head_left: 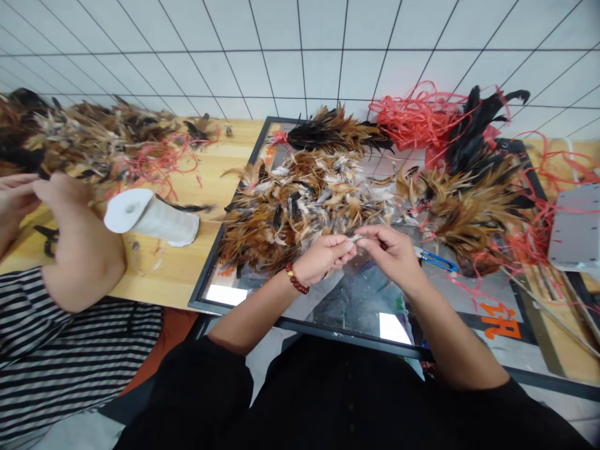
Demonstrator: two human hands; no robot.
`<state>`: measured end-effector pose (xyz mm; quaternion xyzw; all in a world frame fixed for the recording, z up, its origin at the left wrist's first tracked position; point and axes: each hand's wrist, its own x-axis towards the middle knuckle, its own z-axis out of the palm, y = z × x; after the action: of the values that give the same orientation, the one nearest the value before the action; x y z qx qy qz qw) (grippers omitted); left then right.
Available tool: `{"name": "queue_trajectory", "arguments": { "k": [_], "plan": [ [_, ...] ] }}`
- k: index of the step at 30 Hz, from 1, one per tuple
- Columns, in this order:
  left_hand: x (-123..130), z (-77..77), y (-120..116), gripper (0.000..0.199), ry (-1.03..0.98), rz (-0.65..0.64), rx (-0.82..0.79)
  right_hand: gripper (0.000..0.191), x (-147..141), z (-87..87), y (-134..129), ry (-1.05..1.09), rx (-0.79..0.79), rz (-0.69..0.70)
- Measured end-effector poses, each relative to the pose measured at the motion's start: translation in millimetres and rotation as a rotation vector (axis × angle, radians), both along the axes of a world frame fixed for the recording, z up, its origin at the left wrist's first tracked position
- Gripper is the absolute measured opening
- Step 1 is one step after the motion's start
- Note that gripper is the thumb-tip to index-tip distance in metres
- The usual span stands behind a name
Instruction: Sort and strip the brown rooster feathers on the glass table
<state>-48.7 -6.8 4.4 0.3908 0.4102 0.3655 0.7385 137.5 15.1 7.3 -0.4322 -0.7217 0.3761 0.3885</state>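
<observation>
My left hand, with a dark red bead bracelet at its wrist, pinches a small pale feather piece. Fingertips of my right hand close on the same piece from the other side, so both hands nearly meet. Just beyond them a wide heap of brown, white and black feathers covers the glass-topped, black-framed board. Blue-handled snips lie right of my right hand, beside a bundle of golden-brown feathers.
Red plastic string is piled at the back, near a dark feather bundle. A white spool lies on the wooden table at left. There another person's hands work by more feathers. A grey box stands far right.
</observation>
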Motion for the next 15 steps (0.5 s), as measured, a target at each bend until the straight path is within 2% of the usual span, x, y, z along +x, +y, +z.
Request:
{"name": "queue_trajectory", "arguments": {
  "k": [4,8,11,13,15],
  "plan": [
    [-7,-4.9,5,0.028,0.316,0.141,0.179,0.020,19,8.7,5,-0.321,0.173,0.172],
    [-8,1.2,6,0.025,0.650,0.038,0.346,0.019,21,23.4,5,-0.364,0.372,0.219],
    [-4,7.3,3,0.024,0.702,-0.100,0.409,0.020,8,29.5,13,-0.302,0.440,0.317],
    [-3,10.4,0,0.024,0.659,-0.185,0.448,0.020,1,26.3,23,-0.243,0.386,0.366],
    [-5,12.4,-2,0.024,0.588,-0.233,0.485,0.019,-2,17.3,31,-0.187,0.278,0.352]
  ]
}}
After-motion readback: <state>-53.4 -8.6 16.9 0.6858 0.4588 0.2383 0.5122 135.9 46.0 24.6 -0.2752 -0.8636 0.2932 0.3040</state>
